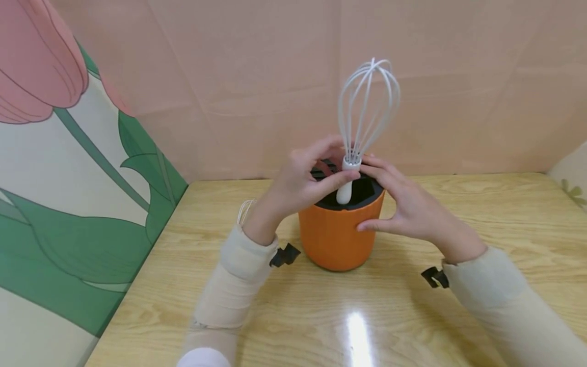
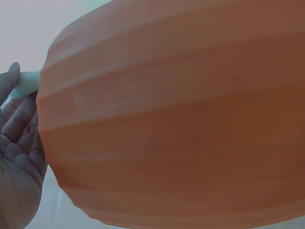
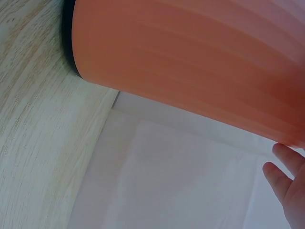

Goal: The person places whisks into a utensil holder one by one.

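Note:
A white whisk (image 1: pixel 344 194) stands nearly upright, wire loops on top, its handle at the open top of an orange utensil holder (image 1: pixel 337 237) with a black inner rim. My left hand (image 1: pixel 304 178) pinches the handle just below the wires, thumb in front; the other fingers are partly hidden behind. In the left wrist view the white handle (image 2: pixel 27 85) shows beside the holder's ribbed orange wall (image 2: pixel 167 119). My right hand (image 1: pixel 408 209) holds the holder's right side, thumb on the front wall and fingers at the far rim. Two of its fingertips (image 3: pixel 281 179) appear in the right wrist view.
The holder stands on a light wood table (image 1: pixel 481 219), near its back edge. Thin wire loops (image 1: pixel 245 210) show behind my left wrist, mostly hidden. A pink cloth backdrop (image 1: pixel 257 76) hangs behind, and a tulip-patterned panel (image 1: pixel 91 239) borders the left side.

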A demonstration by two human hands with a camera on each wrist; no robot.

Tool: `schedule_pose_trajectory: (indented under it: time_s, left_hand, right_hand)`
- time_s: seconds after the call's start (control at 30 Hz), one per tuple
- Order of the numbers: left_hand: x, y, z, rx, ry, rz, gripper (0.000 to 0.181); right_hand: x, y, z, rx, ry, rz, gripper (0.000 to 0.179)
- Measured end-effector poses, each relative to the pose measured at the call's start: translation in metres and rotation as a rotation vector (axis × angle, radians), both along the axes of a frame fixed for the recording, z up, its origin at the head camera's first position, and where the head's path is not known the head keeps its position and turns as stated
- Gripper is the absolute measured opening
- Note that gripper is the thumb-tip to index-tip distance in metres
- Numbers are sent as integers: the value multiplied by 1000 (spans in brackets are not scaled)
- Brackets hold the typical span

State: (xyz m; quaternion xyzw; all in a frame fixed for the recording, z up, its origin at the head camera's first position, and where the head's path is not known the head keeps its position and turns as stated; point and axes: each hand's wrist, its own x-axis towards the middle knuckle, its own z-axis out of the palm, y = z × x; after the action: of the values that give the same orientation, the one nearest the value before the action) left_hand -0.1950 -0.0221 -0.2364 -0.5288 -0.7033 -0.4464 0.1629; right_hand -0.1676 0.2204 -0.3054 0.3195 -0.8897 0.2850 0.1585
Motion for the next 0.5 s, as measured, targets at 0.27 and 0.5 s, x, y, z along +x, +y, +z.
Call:
schedule_pose_trajectory:
  time_s: [0.27,0.5]
  left_hand:
    - [-1,4,-6,-15,-40,-5,37]
    - [0,5,-13,-16,-59,-22,38]
  right_hand:
    - [1,0,-1,-6,4,1,107]
    - [1,-1,-1,-3,48,22,109]
